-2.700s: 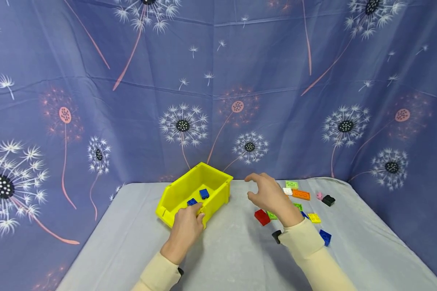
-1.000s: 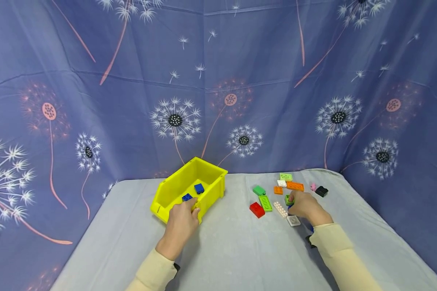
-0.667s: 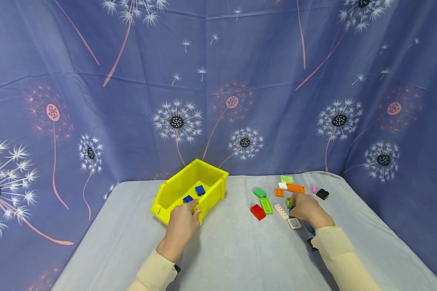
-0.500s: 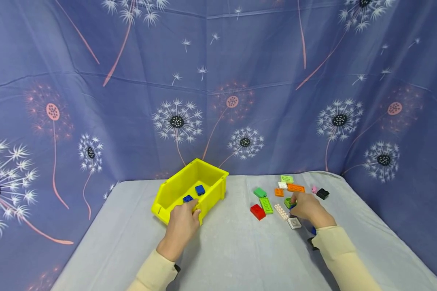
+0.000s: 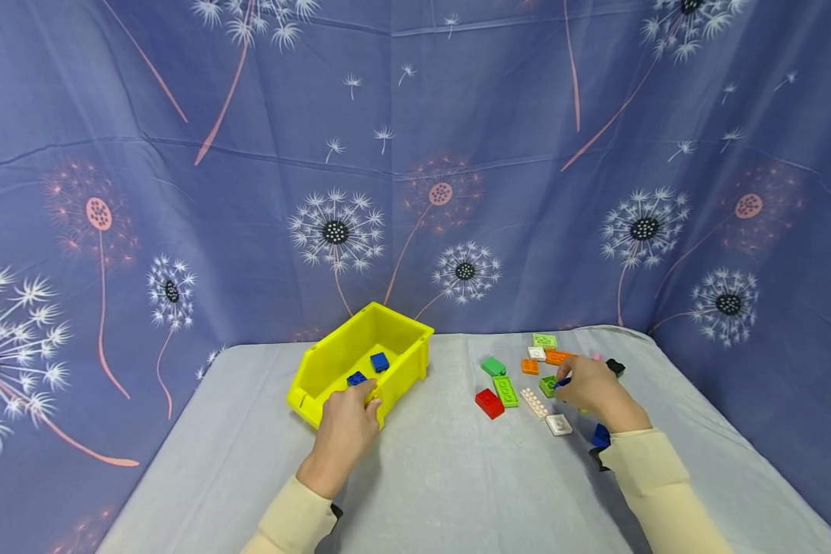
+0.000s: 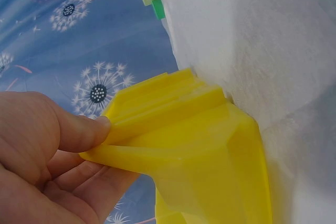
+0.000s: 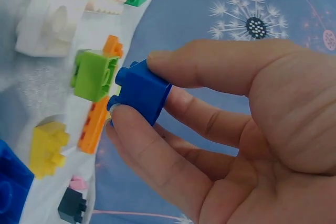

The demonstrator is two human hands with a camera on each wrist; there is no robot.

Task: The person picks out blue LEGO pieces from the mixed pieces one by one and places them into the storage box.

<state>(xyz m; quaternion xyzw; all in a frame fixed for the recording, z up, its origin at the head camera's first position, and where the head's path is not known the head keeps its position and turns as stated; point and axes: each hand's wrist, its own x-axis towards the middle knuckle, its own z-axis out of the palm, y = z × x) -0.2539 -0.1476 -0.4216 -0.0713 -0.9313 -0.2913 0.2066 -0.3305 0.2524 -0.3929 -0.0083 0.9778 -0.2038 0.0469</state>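
With thumb and fingers, my left hand (image 5: 349,427) pinches the near rim of a yellow bin (image 5: 405,373); the left wrist view shows the thumb on top of that yellow rim (image 6: 157,156). Two blue bricks lie inside, one (image 5: 379,362) in the middle and another (image 5: 356,378) beside my fingers. My right hand (image 5: 599,388) is over the loose bricks on the right and holds a blue brick (image 7: 139,90) between thumb and fingertips. Close to it are a lime green brick (image 5: 548,385) and a long orange brick (image 5: 559,357), partly covered by the hand.
Between bin and right hand lie a red brick (image 5: 489,403), a long lime brick (image 5: 505,391), a green brick (image 5: 493,366) and a pale studded brick (image 5: 534,403). A white brick (image 5: 559,425) and a blue brick (image 5: 601,436) lie near the right wrist. A patterned curtain (image 5: 415,154) hangs behind.
My right hand came from beside the bin to the bricks on the right, took hold of a blue brick and lifted it slightly. My left hand has stayed on the bin's rim.
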